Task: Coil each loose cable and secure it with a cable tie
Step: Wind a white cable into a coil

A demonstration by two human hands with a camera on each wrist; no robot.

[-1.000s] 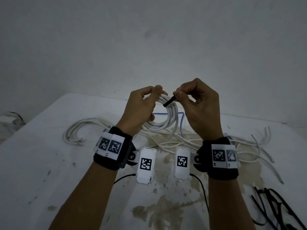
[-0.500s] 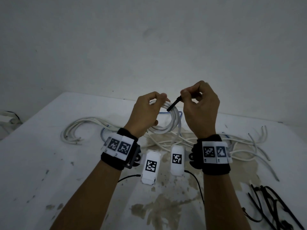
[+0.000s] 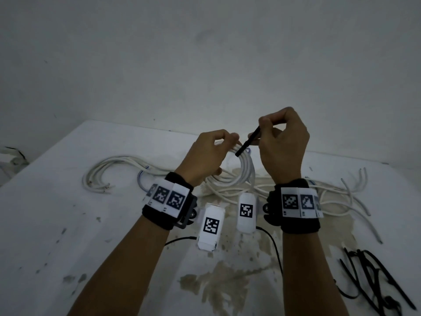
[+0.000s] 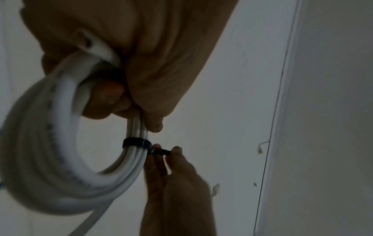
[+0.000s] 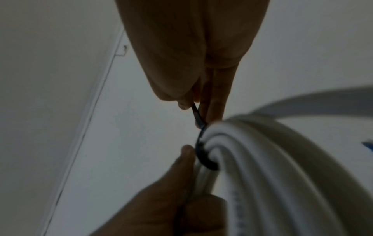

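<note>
Along the surface's (image 3: 57,224) far edge lie loose white cables (image 3: 118,166); black ties (image 3: 376,277) sit near its right edge. Left hand (image 3: 205,156) grips the coil (image 3: 247,167); right hand (image 3: 282,144) pinches the tie's tail (image 3: 247,144), its end hidden by fingers.

Right hand (image 3: 282,144) rose and drew away from left hand (image 3: 205,156), pulling cable tie (image 3: 247,144) tail up and rightward. More black tail showed between fingers and coil (image 3: 246,169); tail stood steeper than before. Tie loop closed snug round white strands. Both hands shifted rightward and slightly lower in head view.
</note>
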